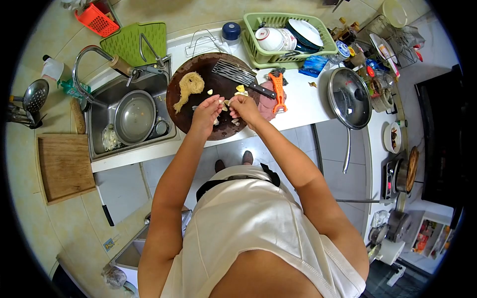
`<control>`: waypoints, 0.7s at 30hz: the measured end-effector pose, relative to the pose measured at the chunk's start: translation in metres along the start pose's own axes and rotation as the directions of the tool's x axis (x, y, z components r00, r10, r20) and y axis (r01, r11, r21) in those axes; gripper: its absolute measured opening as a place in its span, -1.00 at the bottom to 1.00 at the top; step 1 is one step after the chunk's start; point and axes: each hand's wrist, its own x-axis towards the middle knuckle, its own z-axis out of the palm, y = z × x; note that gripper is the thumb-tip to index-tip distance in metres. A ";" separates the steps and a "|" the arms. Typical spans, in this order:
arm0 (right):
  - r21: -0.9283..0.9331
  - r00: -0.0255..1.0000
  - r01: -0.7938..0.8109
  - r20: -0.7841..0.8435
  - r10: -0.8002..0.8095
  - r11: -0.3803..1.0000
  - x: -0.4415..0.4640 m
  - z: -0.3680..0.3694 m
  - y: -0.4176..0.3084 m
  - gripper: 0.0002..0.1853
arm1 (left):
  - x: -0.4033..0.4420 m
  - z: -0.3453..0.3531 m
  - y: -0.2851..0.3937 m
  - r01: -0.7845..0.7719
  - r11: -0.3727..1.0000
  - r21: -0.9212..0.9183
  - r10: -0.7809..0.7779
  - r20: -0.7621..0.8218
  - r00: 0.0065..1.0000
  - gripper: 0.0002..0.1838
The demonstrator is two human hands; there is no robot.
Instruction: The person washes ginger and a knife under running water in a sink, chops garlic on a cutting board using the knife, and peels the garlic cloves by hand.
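Observation:
Both my hands are over a round dark wooden chopping board [179, 110]. My left hand [206, 110] is closed, its fingertips pinching a small pale piece that looks like a garlic clove. Close beside it, my right hand [244, 109] is closed in a pinch at what seems to be garlic too, mostly hidden by the fingers. A peeled garlic clove [209, 92] and papery skins lie around the hands. Past the right hand are yellow ginger pieces [241, 90] and a slotted-blade knife [233, 72]. A beige stringy clump [190, 87] lies on the board's left.
An orange peeler [278, 94] lies over a pink flat item [267, 103] right of the board. To the left is a sink [93, 130] with a metal basin [135, 115]. A green dish rack [252, 31] stands behind; a lidded pan [350, 97] overhangs the counter at right.

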 end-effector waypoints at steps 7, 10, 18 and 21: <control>-0.038 0.997 0.062 0.053 -0.060 0.997 -0.004 0.005 -0.005 -0.89 | 0.003 -0.001 -0.002 -0.019 0.999 0.039 0.020 -0.025 1.000 -0.66; -0.138 0.993 0.114 0.028 -0.111 0.984 -0.004 0.008 -0.005 -0.86 | -0.002 0.006 -0.002 -0.068 0.981 0.179 0.080 -0.060 0.995 -0.68; -0.142 0.987 0.161 -0.003 -0.163 0.977 0.004 0.008 0.000 -0.84 | -0.009 0.017 0.002 -0.197 0.894 0.403 0.244 -0.068 0.968 -0.78; -0.212 0.984 0.169 -0.026 -0.179 0.962 0.002 0.009 -0.002 -0.85 | -0.009 0.017 0.001 -0.195 0.870 0.452 0.254 -0.074 0.964 -0.78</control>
